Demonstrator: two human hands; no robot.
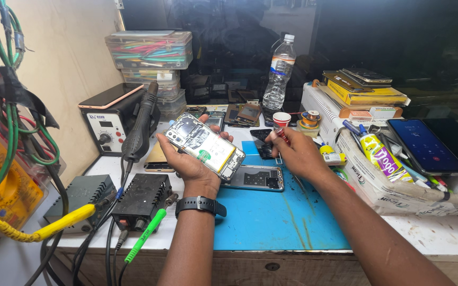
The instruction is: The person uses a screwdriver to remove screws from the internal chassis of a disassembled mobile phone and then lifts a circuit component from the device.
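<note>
My left hand (185, 159) holds an opened smartphone (204, 145) with its back cover off, its battery and circuit board facing up, tilted above the blue work mat (271, 217). A black watch sits on that wrist. My right hand (297, 153) is closed around a small red-handled tool (281, 135), its tip over a dark phone part (264, 144) on the mat. A second phone frame (255, 178) lies flat on the mat between my hands, just below the held phone.
A hot-air station (113, 124) with its black handpiece (140, 127) stands at left, with two black boxes (140, 198) and cables in front. Stacked plastic organisers (149, 50), a water bottle (280, 71), a paper cup (281, 119), a tool box with glue tube (378, 156) and a lit phone (426, 145) crowd the back and right.
</note>
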